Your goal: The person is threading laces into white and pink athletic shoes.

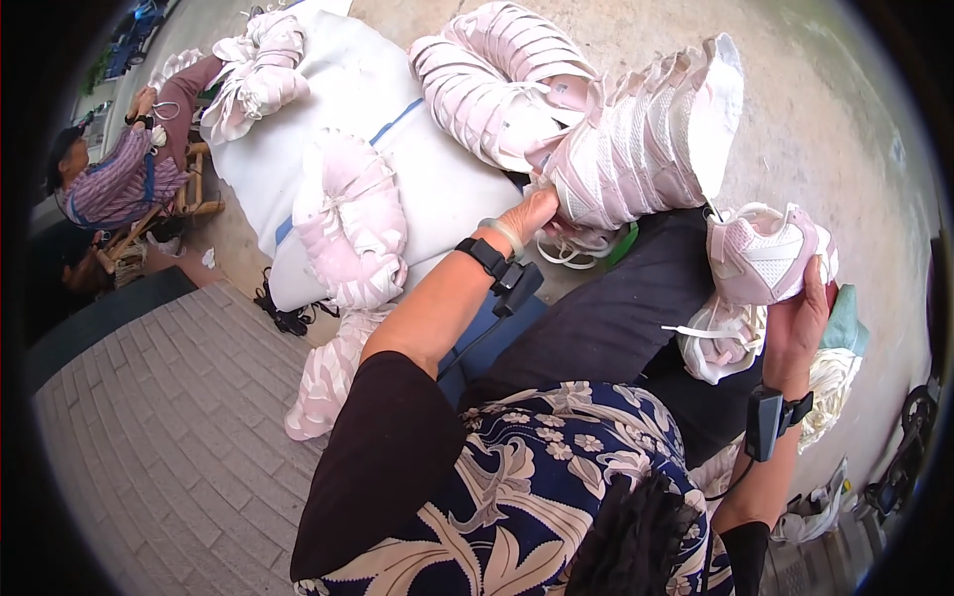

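Observation:
My right hand [798, 326] is closed around the side of a pink-and-white shoe upper [755, 263], its fingers mostly hidden behind it. Another upper with a loose white lace [720, 343] lies below, against my dark trousers. At the lower end of a long nested stack of shoe uppers [626, 164], my left hand [525, 217] is closed with the thumb against the stack; its other fingers are hidden. White laces [571, 253] hang under that hand. The stack leans above my knee, its wide white end up and to the right.
Beyond my left arm, tied bundles of uppers [350, 219] rest on a large white sack [437, 189]. A curved stack [497, 79] lies farther off. Cream laces [830, 392] hang at the right. Another person [124, 184] sits at the far left, handling similar uppers.

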{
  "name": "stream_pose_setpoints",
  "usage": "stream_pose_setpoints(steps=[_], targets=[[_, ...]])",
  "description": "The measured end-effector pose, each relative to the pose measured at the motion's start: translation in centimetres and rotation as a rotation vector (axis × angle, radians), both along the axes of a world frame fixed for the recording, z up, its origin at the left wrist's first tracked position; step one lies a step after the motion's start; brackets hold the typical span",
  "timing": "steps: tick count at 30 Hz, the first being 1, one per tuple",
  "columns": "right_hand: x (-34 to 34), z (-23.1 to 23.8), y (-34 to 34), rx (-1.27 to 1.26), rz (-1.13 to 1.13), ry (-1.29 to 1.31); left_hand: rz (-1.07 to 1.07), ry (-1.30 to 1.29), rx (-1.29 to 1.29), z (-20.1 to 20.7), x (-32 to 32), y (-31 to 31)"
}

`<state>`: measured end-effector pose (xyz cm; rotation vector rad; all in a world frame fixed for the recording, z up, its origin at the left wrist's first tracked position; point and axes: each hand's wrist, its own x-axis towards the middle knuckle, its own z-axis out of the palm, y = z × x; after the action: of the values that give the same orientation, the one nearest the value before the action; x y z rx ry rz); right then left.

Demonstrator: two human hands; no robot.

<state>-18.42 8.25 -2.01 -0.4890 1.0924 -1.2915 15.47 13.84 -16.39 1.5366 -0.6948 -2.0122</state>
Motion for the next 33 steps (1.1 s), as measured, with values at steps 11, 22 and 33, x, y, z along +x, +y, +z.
stream_pose_setpoints(steps=[11, 22, 33], targets=[[0.2, 1.4, 0.3, -0.004, -0.015, -0.099, 0.145, 0.294, -0.014, 1.3, -0.8, -1.7], [-2.1, 4.6, 4.5, -0.178, 0.193, -0.006, 0.144, 0.461, -0.25, 11.0, 1.8, -6.9], [1.5, 5.5, 7.4, -0.121, 0.437, -0.215, 0.224, -0.188, -0.245, 13.8, 8.2, 3.5]])
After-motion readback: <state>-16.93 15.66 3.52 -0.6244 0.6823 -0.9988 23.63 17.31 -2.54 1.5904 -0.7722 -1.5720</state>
